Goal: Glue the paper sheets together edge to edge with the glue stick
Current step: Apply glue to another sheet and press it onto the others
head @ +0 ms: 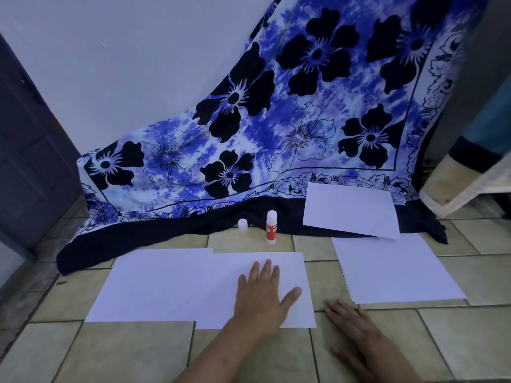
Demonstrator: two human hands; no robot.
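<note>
Two white paper sheets lie side by side on the tiled floor, their edges overlapping: the left sheet [150,286] and the middle sheet [221,288]. My left hand [262,295] presses flat on the middle sheet, fingers spread. My right hand [356,330] rests flat on the tiles just right of that sheet, holding nothing. The red and white glue stick [271,227] stands upright beyond the sheets, and a small white cap [242,225] stands to its left. A stack of white sheets [398,269] lies at the right. Another sheet [351,210] leans on the cloth behind it.
A blue flowered cloth [276,128] hangs from the wall down onto the floor behind the glue stick. A dark door [30,150] stands at the left. A pale fabric-covered edge [464,186] juts in at the right. Beige tiles [110,355] cover the floor.
</note>
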